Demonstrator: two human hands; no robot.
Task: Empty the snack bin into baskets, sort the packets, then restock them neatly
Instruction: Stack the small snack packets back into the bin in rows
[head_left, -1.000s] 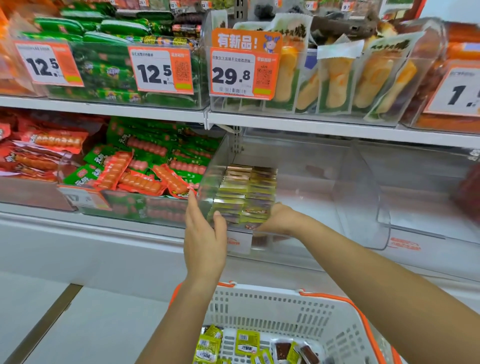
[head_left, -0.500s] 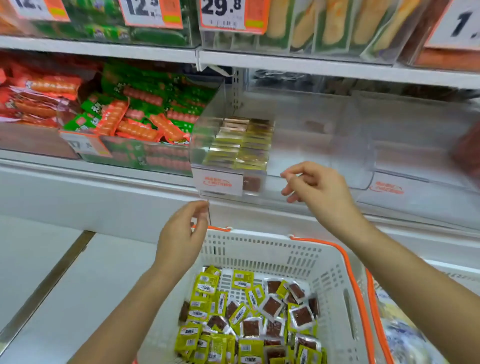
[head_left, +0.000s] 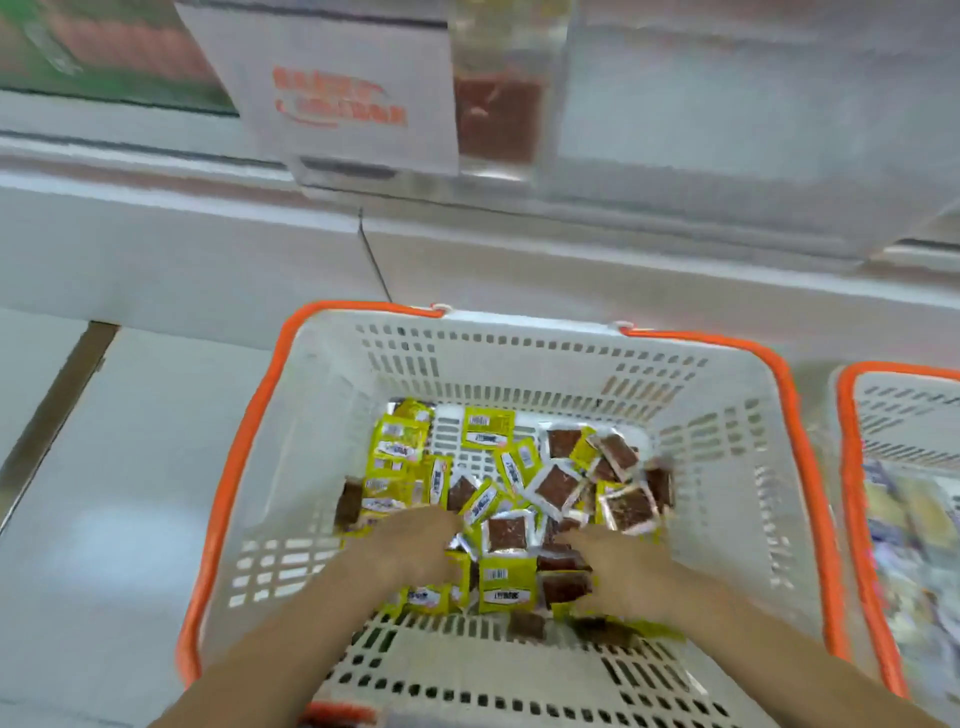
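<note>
Snack packets (head_left: 506, 499) are lying in a loose heap on the floor of the white slotted basket (head_left: 524, 364) with the orange rim, which is sitting on the pale floor (head_left: 130, 467) right below the shelf (head_left: 571, 228). Yellow-green packets are crowding the left side of the heap, and clear-edged packets showing dark brown squares are gathering mostly toward the right, with the two kinds mixing in the middle. I am reaching both hands down into the basket. My left hand (head_left: 410, 545) is resting on the packets at the left of the pile, and my right hand (head_left: 618, 566) is resting on those at the right; motion blur is hiding my fingers, so I cannot tell whether either hand is gripping anything. A second orange-rimmed basket (head_left: 904, 415) is standing just beside the first at the right edge, with blurred pale packets inside. Above, the clear snack bin (head_left: 509, 104) is showing a brown packet behind its front wall.
</note>
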